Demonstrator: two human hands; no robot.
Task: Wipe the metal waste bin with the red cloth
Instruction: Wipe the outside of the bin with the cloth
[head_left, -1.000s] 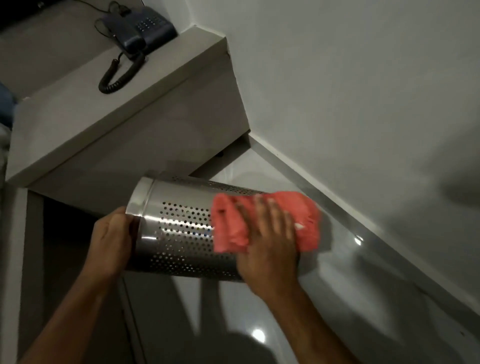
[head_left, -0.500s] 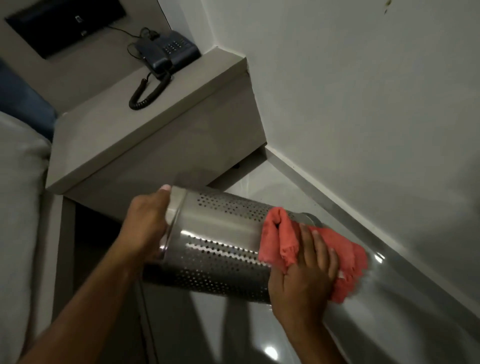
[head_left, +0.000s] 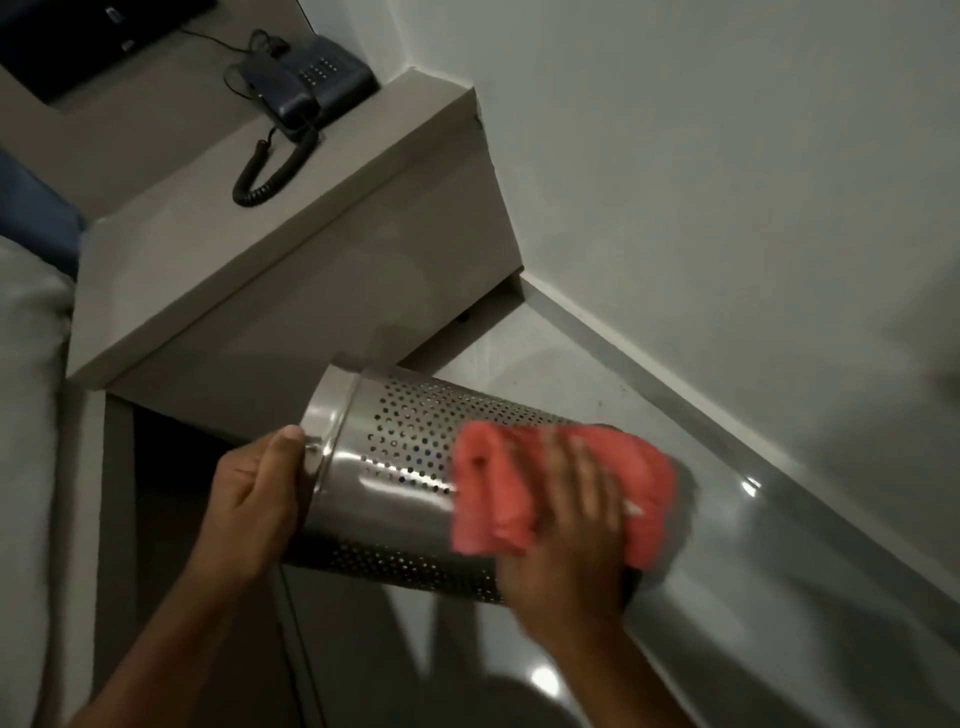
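A perforated metal waste bin (head_left: 395, 467) is held on its side above the floor, its solid rim end pointing left. My left hand (head_left: 254, 499) grips that rim end, thumb on top. The red cloth (head_left: 498, 499) lies bunched over the bin's right half, pressed against the metal by my right hand (head_left: 571, 535), whose fingers spread flat across it. Cloth and hand are blurred with motion. The bin's far right end is hidden behind the cloth.
A grey bedside ledge (head_left: 291, 218) carries a dark telephone (head_left: 311, 83) with a coiled cord. A pale wall (head_left: 727, 208) and its skirting run along the right. Glossy floor tiles (head_left: 779, 623) lie below. A light cushion (head_left: 26, 415) is at the left edge.
The right hand has slid the red cloth back leftward over the bin's side, after having been near its right end. The left hand keeps its hold on the rim.
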